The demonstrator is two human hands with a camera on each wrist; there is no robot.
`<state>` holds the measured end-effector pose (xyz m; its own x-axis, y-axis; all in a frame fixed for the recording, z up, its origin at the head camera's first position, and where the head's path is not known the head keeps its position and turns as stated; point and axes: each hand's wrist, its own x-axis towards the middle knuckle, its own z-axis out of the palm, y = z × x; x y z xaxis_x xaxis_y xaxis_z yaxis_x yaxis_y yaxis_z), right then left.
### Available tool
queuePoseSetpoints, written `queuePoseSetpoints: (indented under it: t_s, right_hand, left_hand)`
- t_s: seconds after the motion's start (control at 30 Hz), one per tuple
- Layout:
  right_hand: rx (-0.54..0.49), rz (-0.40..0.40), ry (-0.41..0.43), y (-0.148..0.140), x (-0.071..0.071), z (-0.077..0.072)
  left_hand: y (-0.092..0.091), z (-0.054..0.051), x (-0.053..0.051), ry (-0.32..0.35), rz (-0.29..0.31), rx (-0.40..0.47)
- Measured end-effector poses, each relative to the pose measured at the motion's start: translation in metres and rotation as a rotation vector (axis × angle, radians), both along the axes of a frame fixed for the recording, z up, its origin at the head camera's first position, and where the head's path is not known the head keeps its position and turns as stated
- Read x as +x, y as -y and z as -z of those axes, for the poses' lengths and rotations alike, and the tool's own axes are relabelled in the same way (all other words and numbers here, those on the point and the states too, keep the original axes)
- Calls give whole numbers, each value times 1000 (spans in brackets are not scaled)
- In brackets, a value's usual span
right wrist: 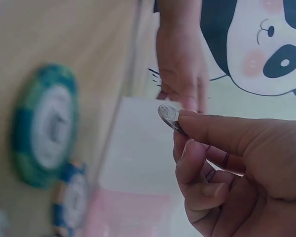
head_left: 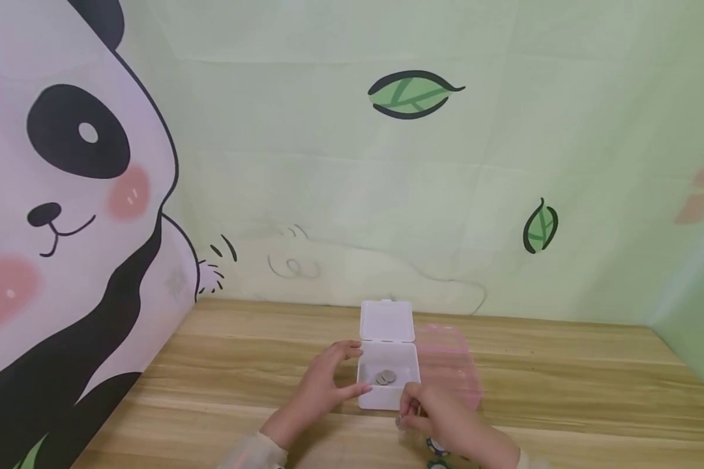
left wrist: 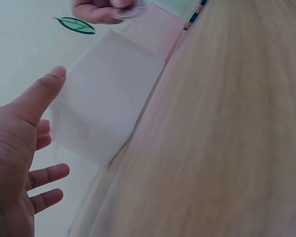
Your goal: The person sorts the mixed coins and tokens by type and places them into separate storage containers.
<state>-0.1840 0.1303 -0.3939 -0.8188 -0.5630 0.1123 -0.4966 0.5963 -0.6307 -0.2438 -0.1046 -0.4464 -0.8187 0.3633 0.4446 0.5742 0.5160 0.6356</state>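
Observation:
A small white box (head_left: 381,398) stands on the table with its hinged lid (head_left: 387,320) raised at the back. Several silver coins (head_left: 385,377) lie inside, some overlapping. At the box's left side is my left hand (head_left: 322,381), thumb near the front rim and fingers spread toward the far side; they rest on it or hover very close. My right hand (head_left: 446,417) pinches a silver coin (right wrist: 168,116) between thumb and fingers, just in front of the box's front right corner. In the left wrist view that coin (left wrist: 130,11) appears above the box.
A translucent pink container (head_left: 452,358) sits right of the box. Near my right wrist lie a blue-and-white poker chip (right wrist: 74,200) and a green one (right wrist: 52,126). Behind the wooden table (head_left: 258,345) hangs a pale green cloth (head_left: 305,130) with a panda and leaves.

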Motion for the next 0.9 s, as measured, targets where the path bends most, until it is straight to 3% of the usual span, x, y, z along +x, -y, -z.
queuePoseSetpoints:
  t_s: [0.17,0.37,0.6,0.9]
  right_hand:
    - [33,19,-97,-1,-10,-12]
    - [48,40,-103,-1,-20,-22]
    - [86,89,-198,1,-29,-30]
    - [65,92,-136,11,-45,-33]
  left_hand:
    - [0,-1,-1,6,1,3]
    - [0,-1,-1,11,6,8]
    - [1,0,-1,2,8,-1]
    - [2,-1,-1,6,12,-21]
